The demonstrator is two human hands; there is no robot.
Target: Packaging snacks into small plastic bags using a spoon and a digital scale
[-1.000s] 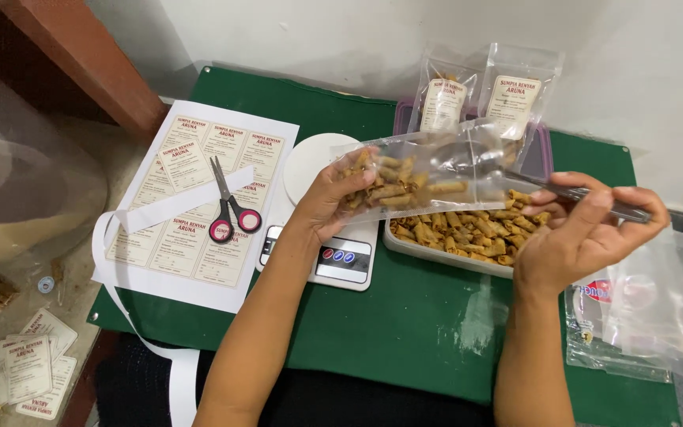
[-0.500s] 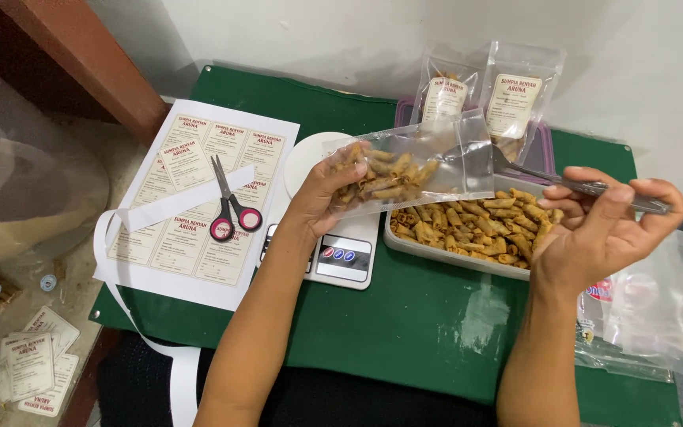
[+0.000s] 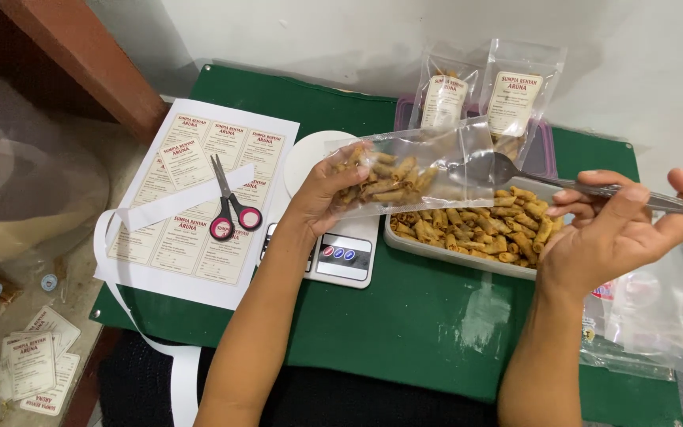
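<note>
My left hand (image 3: 322,198) holds a clear plastic pouch (image 3: 424,162) on its side, partly filled with small fried rolls, above a white kitchen scale (image 3: 333,237). My right hand (image 3: 618,229) grips a metal spoon (image 3: 515,170) by its handle, and the spoon's bowl sits at the pouch's open mouth. Below the spoon lies a rectangular tray (image 3: 468,257) full of the same golden rolls.
Two labelled, filled pouches (image 3: 480,95) lean against the wall behind the tray. A label sheet (image 3: 199,198) with red-handled scissors (image 3: 227,202) lies at left on the green table (image 3: 436,324). Empty clear bags (image 3: 658,308) sit at right. Loose labels (image 3: 33,360) lie on the floor.
The pouch has shifted slightly left over the scale and tray. My right hand has brought the spoon's bowl to the pouch mouth, after holding it further right and lower.
</note>
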